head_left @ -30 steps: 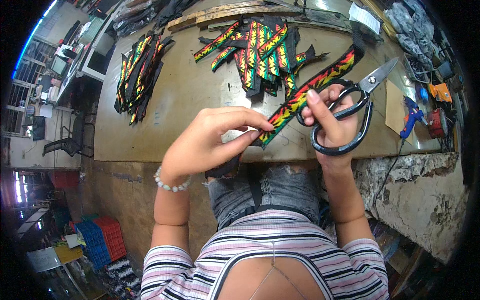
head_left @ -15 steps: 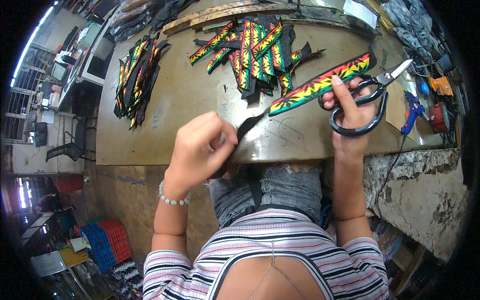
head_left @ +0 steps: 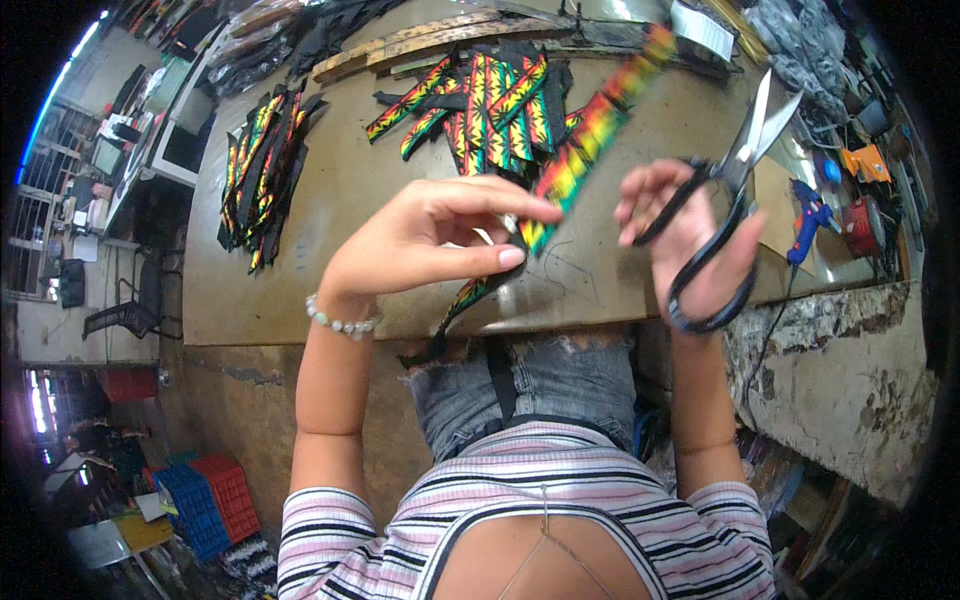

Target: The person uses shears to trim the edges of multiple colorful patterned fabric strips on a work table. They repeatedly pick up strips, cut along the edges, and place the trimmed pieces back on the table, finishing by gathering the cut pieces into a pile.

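My left hand point(head_left: 440, 235) pinches a long strap point(head_left: 585, 150) between thumb and fingertips. Leaf shapes in black cover its red, yellow and green bands. Its upper stretch slants away up over the table and is blurred, while a darker tail point(head_left: 460, 305) dangles below the pinch towards my lap. On my right hand point(head_left: 685, 230), thumb and fingers pass through the black loops of a pair of scissors point(head_left: 738, 165), whose blades stand apart and point to the far right. The blades do not touch the strap.
Cut strips in the same pattern lie in a large pile point(head_left: 505, 105) at the table's far middle and a smaller pile point(head_left: 262, 175) at left. A blue glue gun point(head_left: 808, 222) with a cord rests at right. Wooden bars point(head_left: 420, 38) line the back.
My right hand has let go of the strap and the scissors have opened. My left hand has moved up and right along the strap, whose far end swings upward.
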`<state>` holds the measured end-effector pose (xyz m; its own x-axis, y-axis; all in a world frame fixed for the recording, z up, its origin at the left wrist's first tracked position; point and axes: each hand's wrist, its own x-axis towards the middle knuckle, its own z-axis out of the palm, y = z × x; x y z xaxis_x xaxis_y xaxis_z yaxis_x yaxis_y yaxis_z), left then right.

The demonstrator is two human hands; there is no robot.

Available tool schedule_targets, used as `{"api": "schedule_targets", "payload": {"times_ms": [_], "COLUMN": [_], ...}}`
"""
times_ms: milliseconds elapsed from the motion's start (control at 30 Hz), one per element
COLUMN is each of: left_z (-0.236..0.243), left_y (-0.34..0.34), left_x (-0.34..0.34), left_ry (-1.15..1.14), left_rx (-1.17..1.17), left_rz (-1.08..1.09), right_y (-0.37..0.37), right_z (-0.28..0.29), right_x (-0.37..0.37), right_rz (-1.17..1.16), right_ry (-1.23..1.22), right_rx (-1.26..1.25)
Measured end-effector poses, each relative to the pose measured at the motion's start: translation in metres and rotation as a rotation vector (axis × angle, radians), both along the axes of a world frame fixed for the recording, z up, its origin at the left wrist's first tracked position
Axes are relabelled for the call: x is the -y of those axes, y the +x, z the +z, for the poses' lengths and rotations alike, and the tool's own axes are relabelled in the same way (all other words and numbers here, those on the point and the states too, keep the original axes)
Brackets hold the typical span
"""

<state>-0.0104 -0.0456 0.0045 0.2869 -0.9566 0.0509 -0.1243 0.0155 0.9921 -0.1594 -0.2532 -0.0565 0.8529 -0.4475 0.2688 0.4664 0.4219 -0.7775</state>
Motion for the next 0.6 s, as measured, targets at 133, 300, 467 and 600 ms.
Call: {"api": "schedule_targets", "payload": {"times_ms": [133,300,467,600], "left_z": [0.021,0.02,0.014,0.009], "left_y": [-0.003,-0.008,-0.012,-0.011], "left_x": [-0.02,-0.025,-0.018,-0.018], "left_ry": [0.081,0.116,0.122,0.122], "left_rx": [0.184,0.088,0.013,0.044], "left_rz": [0.264,0.26,0.252,0.283], "right_y": [-0.043,-0.05,-0.039,-0.038], "right_z": [-0.016,-0.014,0.01,0.02], "right_x": [-0.037,-0.048,-0.04,-0.039], "right_rz": [0.488,0.658,0.525,0.472], "right_ry": [-0.15,-0.484,-0.725,-0.763], "right_rx": [-0.712,-0.58,-0.492,-0.543]}}
